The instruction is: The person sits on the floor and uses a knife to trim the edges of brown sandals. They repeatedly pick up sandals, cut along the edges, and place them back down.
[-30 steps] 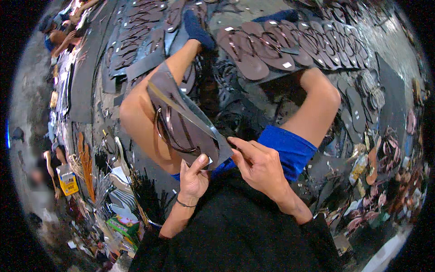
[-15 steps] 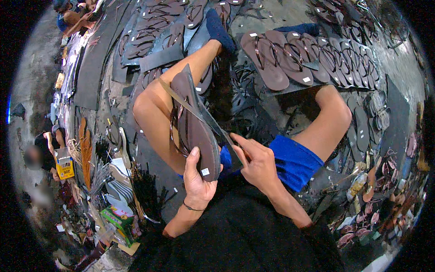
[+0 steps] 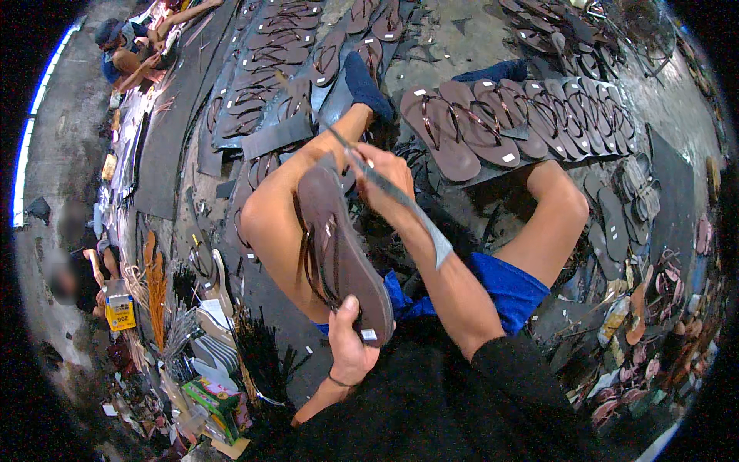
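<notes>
My left hand (image 3: 354, 346) grips the heel end of a brown flip-flop (image 3: 346, 254), thumb on its top face beside a small white sticker. The flip-flop is tilted, toe pointing away, its dark glossy straps to the left, next to my bent left leg. Just past its toe end, my right hand (image 3: 385, 181) is closed on a long narrow grey strip (image 3: 416, 219). The strip runs across my right forearm to a slanted, wider end; its far end looks thin and tan, smeared by motion. Whether it is a blade or cut rubber I cannot tell.
Flip-flops (image 3: 439, 138) lie in an overlapping row at the right, and more (image 3: 269, 58) cover sheets at the far left. Dark scraps lie between my legs. Left are a yellow box (image 3: 121, 312), a green box (image 3: 215, 400) and bundled strands. Another person (image 3: 127, 61) sits at far left.
My right hand has moved away from me and slightly left with the strip, from the flip-flop's side edge to past its toe. The held flip-flop has shifted slightly nearer and right in view.
</notes>
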Demonstrator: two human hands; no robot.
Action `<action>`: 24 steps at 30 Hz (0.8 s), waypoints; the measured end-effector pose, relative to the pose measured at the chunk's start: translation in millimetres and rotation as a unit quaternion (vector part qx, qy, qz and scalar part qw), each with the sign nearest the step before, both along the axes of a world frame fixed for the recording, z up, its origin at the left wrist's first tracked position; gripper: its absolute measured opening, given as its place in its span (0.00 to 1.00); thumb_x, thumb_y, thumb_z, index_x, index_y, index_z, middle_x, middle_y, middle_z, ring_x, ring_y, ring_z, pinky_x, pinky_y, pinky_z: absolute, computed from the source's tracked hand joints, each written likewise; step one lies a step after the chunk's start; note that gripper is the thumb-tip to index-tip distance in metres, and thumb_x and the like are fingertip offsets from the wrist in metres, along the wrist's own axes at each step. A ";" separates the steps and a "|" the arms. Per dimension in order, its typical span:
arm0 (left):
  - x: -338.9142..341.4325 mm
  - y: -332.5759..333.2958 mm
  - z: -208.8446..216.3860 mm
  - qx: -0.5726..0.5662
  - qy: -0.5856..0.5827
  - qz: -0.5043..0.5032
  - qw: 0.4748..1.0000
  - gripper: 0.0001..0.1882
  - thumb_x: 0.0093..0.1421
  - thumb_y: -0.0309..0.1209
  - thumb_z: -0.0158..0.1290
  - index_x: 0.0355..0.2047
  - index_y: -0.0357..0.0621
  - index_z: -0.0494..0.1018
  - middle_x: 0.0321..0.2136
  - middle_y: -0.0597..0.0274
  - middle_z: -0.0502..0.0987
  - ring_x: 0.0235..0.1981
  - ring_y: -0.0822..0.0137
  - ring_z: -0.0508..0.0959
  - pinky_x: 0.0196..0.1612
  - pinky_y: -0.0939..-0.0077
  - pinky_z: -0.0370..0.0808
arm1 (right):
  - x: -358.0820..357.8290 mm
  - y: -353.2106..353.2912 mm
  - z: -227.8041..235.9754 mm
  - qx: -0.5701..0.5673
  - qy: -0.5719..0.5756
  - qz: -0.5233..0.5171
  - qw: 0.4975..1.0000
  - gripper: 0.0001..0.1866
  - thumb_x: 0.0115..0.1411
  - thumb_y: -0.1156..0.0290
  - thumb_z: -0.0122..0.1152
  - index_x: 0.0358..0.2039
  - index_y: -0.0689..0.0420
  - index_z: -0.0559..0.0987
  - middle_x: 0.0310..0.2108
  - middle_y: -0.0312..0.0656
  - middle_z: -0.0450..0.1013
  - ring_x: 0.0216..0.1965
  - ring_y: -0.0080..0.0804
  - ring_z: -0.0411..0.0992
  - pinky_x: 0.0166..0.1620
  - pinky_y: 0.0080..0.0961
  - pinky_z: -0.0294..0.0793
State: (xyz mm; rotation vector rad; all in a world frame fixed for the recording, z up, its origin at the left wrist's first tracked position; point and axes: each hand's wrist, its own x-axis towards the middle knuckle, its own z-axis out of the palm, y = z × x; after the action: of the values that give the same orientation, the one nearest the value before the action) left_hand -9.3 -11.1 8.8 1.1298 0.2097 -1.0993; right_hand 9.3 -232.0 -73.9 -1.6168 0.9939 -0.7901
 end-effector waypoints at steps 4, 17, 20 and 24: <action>28.2 37.1 -5.4 0.046 -0.160 -0.238 0.957 0.34 0.51 0.31 0.62 0.57 0.34 0.62 0.50 0.57 0.72 0.51 0.62 0.72 0.56 0.65 0.67 | -43.1 10.9 36.9 0.255 -0.053 0.104 0.960 0.19 0.58 0.55 0.62 0.35 0.61 0.79 0.24 0.35 0.75 0.24 0.20 0.68 0.28 0.22 0.69; 118.7 -39.5 62.1 -0.002 -0.307 -0.215 0.927 0.15 0.65 0.37 0.50 0.45 0.38 0.70 0.38 0.68 0.76 0.39 0.78 0.73 0.46 0.83 0.70 | -189.2 125.9 61.2 -0.070 0.046 0.115 0.990 0.16 0.51 0.73 0.65 0.43 0.57 0.79 0.32 0.44 0.77 0.23 0.33 0.72 0.30 0.26 0.73; 112.8 -28.6 49.9 0.026 -0.277 -0.221 0.935 0.16 0.66 0.38 0.48 0.46 0.38 0.69 0.40 0.67 0.75 0.41 0.78 0.73 0.47 0.83 0.69 | -205.2 147.8 44.8 0.002 0.035 0.152 0.988 0.18 0.48 0.72 0.68 0.42 0.57 0.80 0.30 0.42 0.78 0.22 0.32 0.72 0.26 0.24 0.72; 104.3 -24.5 44.2 0.021 -0.256 -0.224 0.940 0.17 0.66 0.36 0.49 0.51 0.38 0.65 0.41 0.66 0.74 0.43 0.76 0.72 0.48 0.81 0.69 | -197.7 130.5 44.5 -0.142 0.053 0.111 0.982 0.18 0.49 0.67 0.70 0.41 0.57 0.79 0.31 0.43 0.78 0.22 0.32 0.73 0.26 0.25 0.73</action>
State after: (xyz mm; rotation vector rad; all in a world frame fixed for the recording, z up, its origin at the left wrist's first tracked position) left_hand 95.0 -35.7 53.0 1.5042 -0.4566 -1.1527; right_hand -188.4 -101.5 -29.4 -1.9951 0.7811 -0.7220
